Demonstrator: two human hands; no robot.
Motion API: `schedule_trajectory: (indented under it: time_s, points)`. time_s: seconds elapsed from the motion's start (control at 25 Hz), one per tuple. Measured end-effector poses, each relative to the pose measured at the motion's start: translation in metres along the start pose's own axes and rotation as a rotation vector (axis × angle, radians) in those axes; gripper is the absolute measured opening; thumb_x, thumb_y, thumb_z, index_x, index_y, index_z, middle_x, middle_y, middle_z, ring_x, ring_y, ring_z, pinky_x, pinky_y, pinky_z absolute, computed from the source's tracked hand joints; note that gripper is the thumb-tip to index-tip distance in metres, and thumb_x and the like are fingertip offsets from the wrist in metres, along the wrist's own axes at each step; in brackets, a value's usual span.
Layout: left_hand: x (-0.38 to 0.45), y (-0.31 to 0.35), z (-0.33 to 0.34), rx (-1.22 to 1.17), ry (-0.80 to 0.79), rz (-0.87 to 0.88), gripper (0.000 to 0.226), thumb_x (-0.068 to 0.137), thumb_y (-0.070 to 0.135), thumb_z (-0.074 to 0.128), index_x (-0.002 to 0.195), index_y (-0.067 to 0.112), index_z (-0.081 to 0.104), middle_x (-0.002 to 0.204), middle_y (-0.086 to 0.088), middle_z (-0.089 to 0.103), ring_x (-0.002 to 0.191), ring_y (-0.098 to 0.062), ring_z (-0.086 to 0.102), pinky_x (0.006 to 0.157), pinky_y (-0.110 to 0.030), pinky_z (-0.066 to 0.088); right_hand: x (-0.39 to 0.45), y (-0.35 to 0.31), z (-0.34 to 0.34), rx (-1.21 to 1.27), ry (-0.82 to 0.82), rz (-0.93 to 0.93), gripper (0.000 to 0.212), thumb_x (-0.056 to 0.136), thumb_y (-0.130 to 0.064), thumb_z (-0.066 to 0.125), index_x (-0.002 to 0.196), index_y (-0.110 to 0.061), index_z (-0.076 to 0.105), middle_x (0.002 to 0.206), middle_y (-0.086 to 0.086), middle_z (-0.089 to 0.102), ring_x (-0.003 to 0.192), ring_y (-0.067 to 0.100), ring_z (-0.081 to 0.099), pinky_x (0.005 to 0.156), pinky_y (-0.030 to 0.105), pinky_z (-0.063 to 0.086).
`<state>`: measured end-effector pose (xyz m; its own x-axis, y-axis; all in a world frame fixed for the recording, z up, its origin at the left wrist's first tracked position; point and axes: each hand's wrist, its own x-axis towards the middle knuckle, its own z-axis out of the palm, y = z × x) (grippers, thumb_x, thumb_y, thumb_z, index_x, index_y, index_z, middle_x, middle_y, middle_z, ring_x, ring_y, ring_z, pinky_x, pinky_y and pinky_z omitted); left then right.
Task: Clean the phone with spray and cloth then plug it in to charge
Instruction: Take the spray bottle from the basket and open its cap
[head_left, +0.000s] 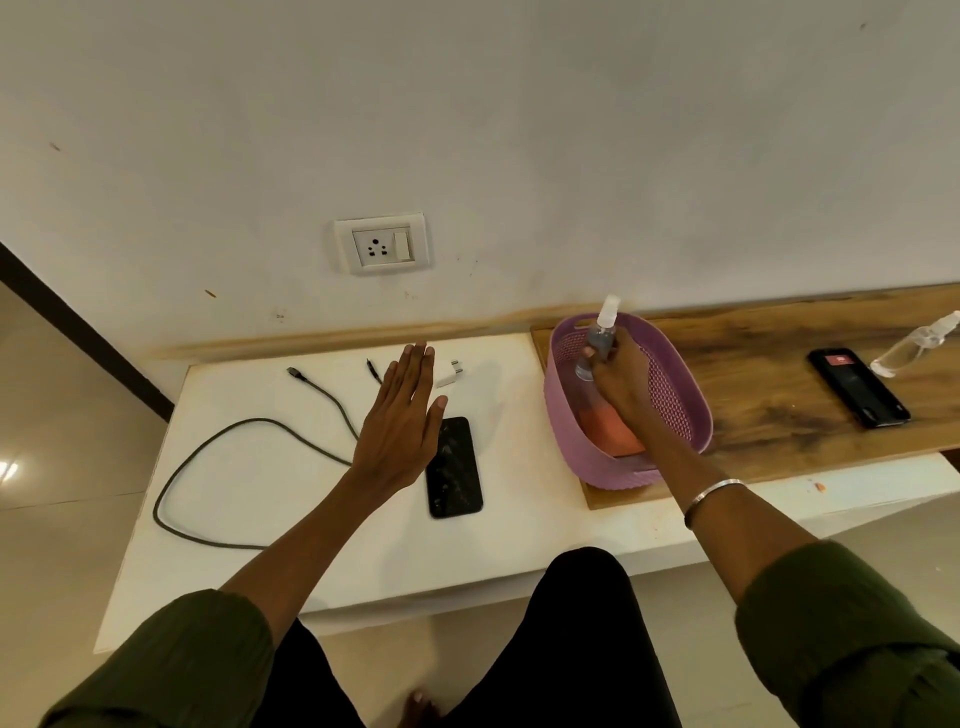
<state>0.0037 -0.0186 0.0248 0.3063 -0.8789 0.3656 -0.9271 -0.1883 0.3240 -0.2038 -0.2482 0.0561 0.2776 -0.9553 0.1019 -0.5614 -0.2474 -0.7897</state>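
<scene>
One cable (218, 457) lies looped on the white table (270, 519), near one plug (448, 375) — ready for charging. My left hand (402, 421) floats flat, fingers straight and together, beside the dirty phone (454, 467). My right hand (618, 379) grips one spray bottle (600, 343) in the purple basket (680, 400), above one orange cloth (610, 428) — a second phone (857, 387) and bottle (914, 345) lie far right.

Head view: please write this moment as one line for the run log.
right hand: grips spray bottle over purple basket | left hand: open, above phone | cable: unplugged
</scene>
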Motion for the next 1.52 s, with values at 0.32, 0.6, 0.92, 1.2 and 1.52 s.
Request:
schedule_trajectory:
  time_s: [0.32, 0.6, 0.92, 1.2, 1.52]
  points:
    - [0.039, 0.038, -0.058, -0.209, 0.107, -0.057, 0.054, 0.108, 0.030, 0.029, 0.157, 0.012, 0.018, 0.165, -0.002, 0.017, 0.153, -0.009, 0.008, 0.124, -0.029, 0.014, -0.015, -0.084, -0.030, 0.171, -0.022, -0.218, 0.029, 0.089, -0.012, 0.061, 0.116, -0.006, 0.054, 0.106, 0.008, 0.065, 0.091, 0.021, 0.061, 0.079, 0.035, 0.051]
    - [0.056, 0.060, -0.123, -0.411, 0.375, -0.004, 0.032, 0.103, 0.030, 0.047, 0.118, 0.013, 0.070, 0.115, 0.001, 0.074, 0.107, -0.014, 0.068, 0.094, -0.035, 0.054, -0.074, -0.141, -0.006, 0.201, -0.217, -0.390, 0.027, 0.094, -0.012, 0.055, 0.121, -0.008, 0.052, 0.113, 0.009, 0.063, 0.095, 0.018, 0.059, 0.077, 0.025, 0.048]
    - [0.053, 0.069, -0.156, -0.637, 0.306, -0.046, 0.029, 0.099, 0.020, 0.059, 0.126, 0.014, 0.067, 0.115, -0.003, 0.073, 0.102, -0.012, 0.067, 0.079, -0.008, 0.049, -0.121, -0.168, 0.012, 0.188, -0.429, -0.429, 0.029, 0.097, -0.019, 0.053, 0.125, -0.014, 0.049, 0.115, 0.000, 0.061, 0.099, 0.013, 0.054, 0.084, 0.014, 0.042]
    - [0.048, 0.077, -0.184, -0.737, 0.280, -0.078, 0.015, 0.095, 0.013, 0.063, 0.101, 0.010, 0.077, 0.102, -0.004, 0.076, 0.102, -0.019, 0.069, 0.094, -0.025, 0.055, -0.132, -0.182, 0.007, 0.170, -0.459, -0.446, 0.027, 0.097, -0.023, 0.052, 0.122, -0.012, 0.049, 0.119, 0.004, 0.061, 0.099, 0.016, 0.056, 0.086, 0.027, 0.043]
    - [0.043, 0.092, -0.190, -0.636, 0.455, -0.177, 0.013, 0.088, 0.009, 0.071, 0.099, 0.010, 0.079, 0.095, -0.002, 0.077, 0.087, -0.003, 0.064, 0.079, 0.006, 0.040, -0.142, -0.184, 0.006, 0.190, -0.312, -0.430, 0.034, 0.094, -0.021, 0.058, 0.126, -0.015, 0.052, 0.114, 0.002, 0.066, 0.094, 0.012, 0.057, 0.082, 0.023, 0.045]
